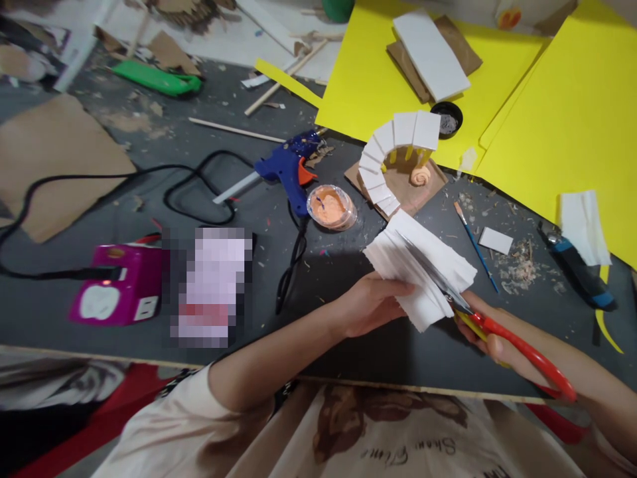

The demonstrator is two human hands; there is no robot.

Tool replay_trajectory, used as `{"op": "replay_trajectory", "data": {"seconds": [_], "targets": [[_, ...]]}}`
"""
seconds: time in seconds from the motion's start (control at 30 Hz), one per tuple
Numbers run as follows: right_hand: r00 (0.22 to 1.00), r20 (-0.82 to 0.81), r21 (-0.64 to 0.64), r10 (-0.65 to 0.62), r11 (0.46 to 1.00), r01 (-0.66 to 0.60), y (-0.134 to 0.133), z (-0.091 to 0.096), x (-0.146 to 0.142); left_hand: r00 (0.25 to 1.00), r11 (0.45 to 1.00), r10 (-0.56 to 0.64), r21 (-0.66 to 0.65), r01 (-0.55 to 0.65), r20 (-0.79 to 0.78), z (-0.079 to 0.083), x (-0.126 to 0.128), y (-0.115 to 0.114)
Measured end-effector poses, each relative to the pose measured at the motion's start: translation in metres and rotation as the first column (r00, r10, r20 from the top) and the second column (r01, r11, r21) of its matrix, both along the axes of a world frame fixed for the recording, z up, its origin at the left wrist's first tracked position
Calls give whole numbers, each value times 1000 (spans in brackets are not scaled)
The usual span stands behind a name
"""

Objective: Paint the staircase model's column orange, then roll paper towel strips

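Note:
My left hand (374, 302) pinches a folded white paper sheet (423, 302) by its left side, thumb on top. My right hand (502, 342) grips a pair of scissors (517, 340) with red and yellow handles. The blades lie across the paper, pointing up and left, and one blade shows above the sheet. Just beyond the paper stands a small curved model staircase (383, 156) of white steps on a brown cardboard base (435, 180). A peach spiral (421, 175) sits on that base.
A blue glue gun (283, 166) lies beside a tub of peach paste (331, 207). A purple power box (119, 285) and a blurred-out phone-like rectangle (213, 285) are at left. Pliers (580, 269), a paintbrush (475, 245) and shavings are at right. Yellow sheets (572, 126) cover the back right.

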State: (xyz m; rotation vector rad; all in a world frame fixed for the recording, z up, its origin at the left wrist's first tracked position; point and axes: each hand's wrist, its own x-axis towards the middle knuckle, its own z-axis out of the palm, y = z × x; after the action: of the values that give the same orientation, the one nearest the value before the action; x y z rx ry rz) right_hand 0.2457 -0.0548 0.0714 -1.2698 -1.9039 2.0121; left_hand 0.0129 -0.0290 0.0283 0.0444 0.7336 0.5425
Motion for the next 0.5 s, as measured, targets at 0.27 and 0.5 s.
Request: {"op": "replay_trajectory", "data": {"seconds": [0.27, 0.5], "targets": [[997, 50, -131, -57, 989, 63, 9, 1, -5, 1000, 1000, -13, 26, 14, -8, -2, -2, 1], [976, 10, -250, -219, 944, 214, 3, 0, 9, 998, 945, 53, 325, -41, -26, -3, -2, 4]]}}
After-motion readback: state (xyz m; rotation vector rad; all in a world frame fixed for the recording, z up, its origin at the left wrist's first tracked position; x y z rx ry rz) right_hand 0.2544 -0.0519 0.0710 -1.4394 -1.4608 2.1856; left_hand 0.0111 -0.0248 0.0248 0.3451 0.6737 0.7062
